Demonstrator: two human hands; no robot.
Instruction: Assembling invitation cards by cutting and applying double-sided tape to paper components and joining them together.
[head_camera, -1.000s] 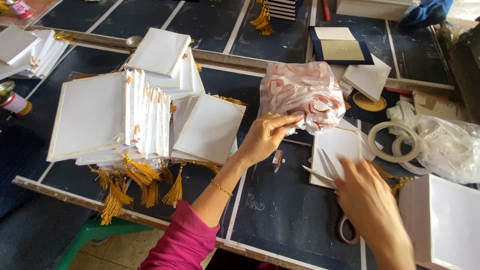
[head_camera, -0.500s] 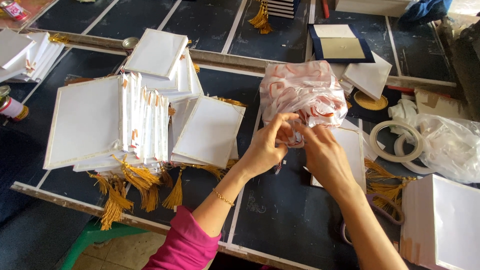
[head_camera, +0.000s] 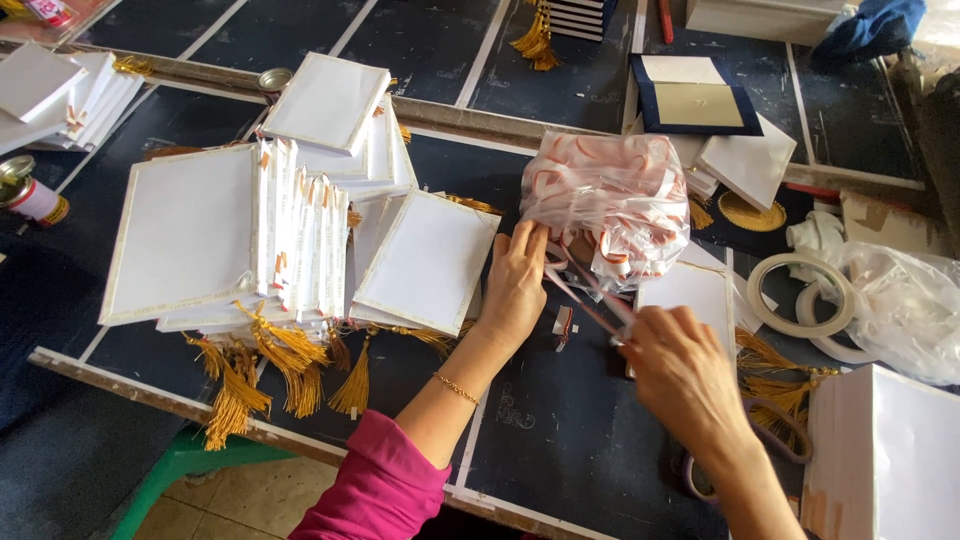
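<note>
Head view: person's two bare hands over a dark work table (head_camera: 560, 450) with pale seam lines.
Sleeve: pink sleeve (head_camera: 385, 490) on the left arm, thin gold bracelet (head_camera: 458, 388) at the wrist.
Right hand: right hand (head_camera: 680, 375) low right, fingers pinched shut on a thin pinkish ribbon strip (head_camera: 590, 295) that runs up-left to the bag.
Left hand: left hand (head_camera: 515, 285) lies flat, fingers spread against the lower left side of the bag, fingertips touching the strip where it leaves the plastic; not closed round anything.
Bag: clear plastic bag (head_camera: 605, 200) stuffed with pink-and-white ribbon coils, sits on the table just above both hands, centre right.
Scissors: scissor handles (head_camera: 770, 445) partly hidden under the right wrist.
Near left: white cards (head_camera: 300, 240) stood on edge in a row, flat white cards either side, gold tassels (head_camera: 270, 365) hanging off their lower edge.
Near right: white box (head_camera: 890, 460) at the frame corner.
Mid right: two tape rings (head_camera: 800, 295) beside crumpled clear plastic (head_camera: 900, 290).
Far left: small tin (head_camera: 30, 195) and more white cards.
Far: dark blue folder with gold panel (head_camera: 695, 100), blue cloth (head_camera: 870, 25) at top right.
</note>
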